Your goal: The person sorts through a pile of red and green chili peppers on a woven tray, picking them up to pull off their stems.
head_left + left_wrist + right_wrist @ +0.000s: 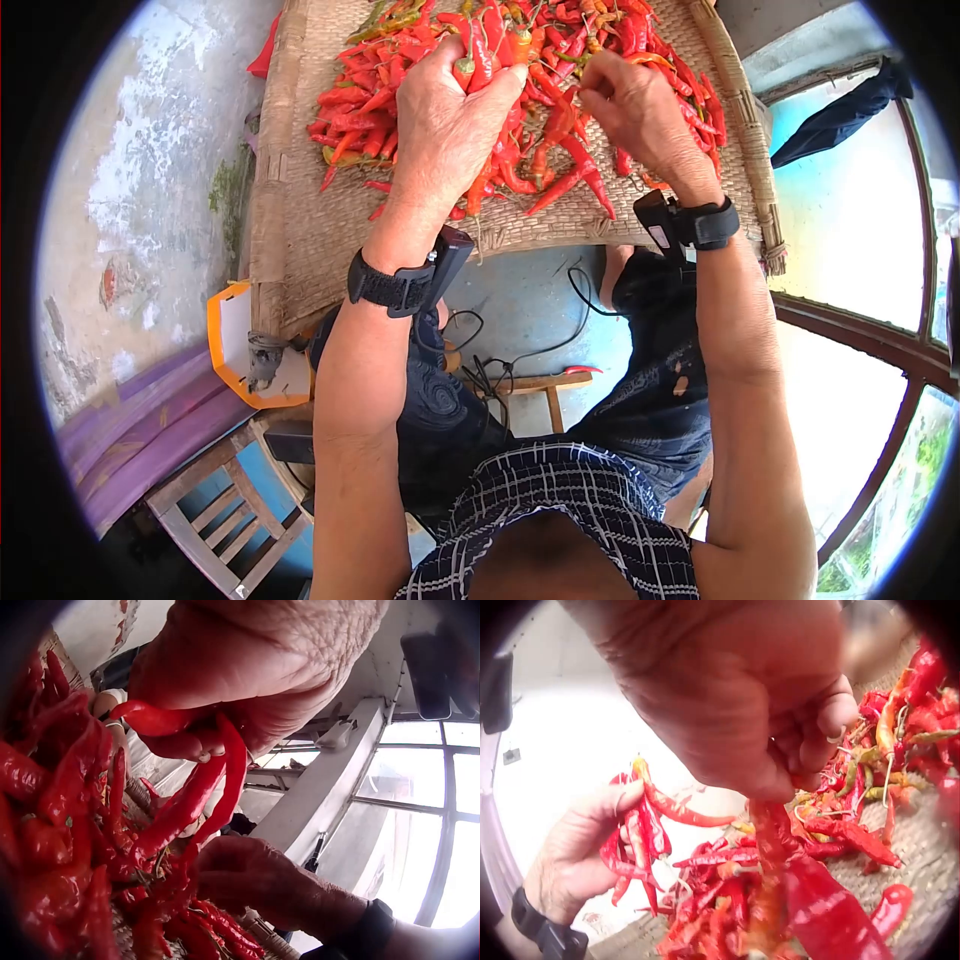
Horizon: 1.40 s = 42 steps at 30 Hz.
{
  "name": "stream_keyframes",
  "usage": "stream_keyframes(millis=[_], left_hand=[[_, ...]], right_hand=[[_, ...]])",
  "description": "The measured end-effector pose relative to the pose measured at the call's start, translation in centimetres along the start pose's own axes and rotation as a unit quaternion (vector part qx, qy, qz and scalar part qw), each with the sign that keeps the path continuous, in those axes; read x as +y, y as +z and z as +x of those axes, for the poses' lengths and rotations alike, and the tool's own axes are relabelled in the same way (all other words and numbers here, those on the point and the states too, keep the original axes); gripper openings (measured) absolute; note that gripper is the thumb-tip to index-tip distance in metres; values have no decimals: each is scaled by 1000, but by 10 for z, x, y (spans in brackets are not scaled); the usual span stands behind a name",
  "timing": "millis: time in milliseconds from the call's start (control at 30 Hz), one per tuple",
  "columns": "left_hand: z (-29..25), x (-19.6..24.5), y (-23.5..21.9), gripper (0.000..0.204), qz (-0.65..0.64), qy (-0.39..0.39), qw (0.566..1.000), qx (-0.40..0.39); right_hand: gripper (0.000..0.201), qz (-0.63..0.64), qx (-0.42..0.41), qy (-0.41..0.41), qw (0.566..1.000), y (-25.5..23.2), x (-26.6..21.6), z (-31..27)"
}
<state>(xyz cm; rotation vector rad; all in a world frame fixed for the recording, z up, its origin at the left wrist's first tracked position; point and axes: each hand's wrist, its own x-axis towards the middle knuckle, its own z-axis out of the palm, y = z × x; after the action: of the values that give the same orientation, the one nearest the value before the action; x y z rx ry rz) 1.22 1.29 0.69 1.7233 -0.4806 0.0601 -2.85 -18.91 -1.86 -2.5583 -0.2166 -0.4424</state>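
My left hand point(445, 130) grips a small bunch of red chili peppers point(637, 832), thumb across them near their stems. One of these chilies has an orange-yellow top and points toward the right hand in the right wrist view. Over the pile, to the right, my right hand point(645, 115) has its fingers curled, and thumb and fingers pinch a red chili pepper point(765, 847) that hangs below the fingertips. Beneath both hands spreads a heap of chili peppers point(365, 120), mostly glossy red, a few orange or greenish, on a woven mat point(310, 230).
The mat's rolled edge point(280, 150) runs along the left, near a peeling wall point(140, 150). Below stand a small wooden stool point(540, 382) with dark cables point(540, 350) by it, an orange-rimmed box point(230, 350) and a slatted wooden chair point(235, 515). Windows point(850, 230) line the right.
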Motion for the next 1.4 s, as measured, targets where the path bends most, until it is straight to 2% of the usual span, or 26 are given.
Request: stream_keyframes(millis=[67,133,200,233,267,333,400,433,467,533,600,733,800,833,867,933,967,1000,1033,1067,1167,1200,1267,1300,1367,1400], left_hand=[[-1,-1,0,23,-10,-7,1000,-3],[0,-2,1,23,-54,-31,998,-20],[-1,1,3,23,-76,-53,995,-20],[-2,2,4,24,-98,-78,992,-18],[-3,3,4,24,-99,-77,992,-19],[-3,3,3,25,-90,-86,991,-52],[-4,0,6,26,-86,-85,991,-57],[-4,-1,8,27,-83,-84,991,-60],[-4,-2,9,27,-83,-85,991,-62],[-4,-4,11,29,-61,-63,994,-70],[-4,-1,12,30,-37,-59,994,-82],[-6,2,13,29,-35,-57,995,-80],[-3,-1,10,28,-37,-63,995,-75],[-3,-3,7,26,-38,-69,995,-68],[-3,-3,5,26,-38,-71,995,-66],[-3,-5,4,23,-76,-62,993,-58],[-3,-6,3,21,-97,-70,991,-64],[-4,-5,3,21,-97,-69,991,-62],[-4,-4,2,21,-102,-75,990,-65],[-4,-3,2,20,-107,-81,988,-69],[-4,-2,5,19,-102,-84,990,-51],[-4,-2,5,19,-103,-84,990,-52],[-4,-1,6,18,-129,-81,987,-43],[-4,-3,6,18,-129,-81,987,-44],[-3,-9,4,19,-152,-63,986,-31],[-2,-9,5,19,-151,-64,986,-33]], right_hand=[[11,95,55,43,993,-11,1,3],[13,118,80,72,987,-17,15,4],[14,123,235,110,958,-25,37,11],[19,105,285,98,948,-32,43,12],[22,-2,305,128,944,-37,48,9],[29,-184,337,40,922,-42,36,9],[34,0,203,41,978,-35,15,4],[38,169,83,114,975,-28,5,2],[37,226,39,129,965,-19,-8,0],[34,355,48,92,929,-2,-31,-2],[30,365,47,54,928,5,-34,2],[27,347,30,58,935,2,-35,4],[24,422,41,165,890,-7,-36,6],[23,425,79,179,884,-15,-40,5],[21,443,95,166,876,-16,-24,9],[18,589,171,166,772,-21,20,15],[18,626,213,191,725,-27,35,15],[18,659,255,215,674,-33,34,16],[20,668,275,259,641,-36,30,14],[20,668,275,258,642,-31,27,13],[18,566,219,278,745,-11,1,9],[28,549,110,218,799,-8,2,4],[25,410,4,197,891,-8,-30,7],[25,410,4,197,890,-2,-35,7],[16,318,-53,78,943,9,-40,5],[16,318,-52,80,943,12,-42,4]])
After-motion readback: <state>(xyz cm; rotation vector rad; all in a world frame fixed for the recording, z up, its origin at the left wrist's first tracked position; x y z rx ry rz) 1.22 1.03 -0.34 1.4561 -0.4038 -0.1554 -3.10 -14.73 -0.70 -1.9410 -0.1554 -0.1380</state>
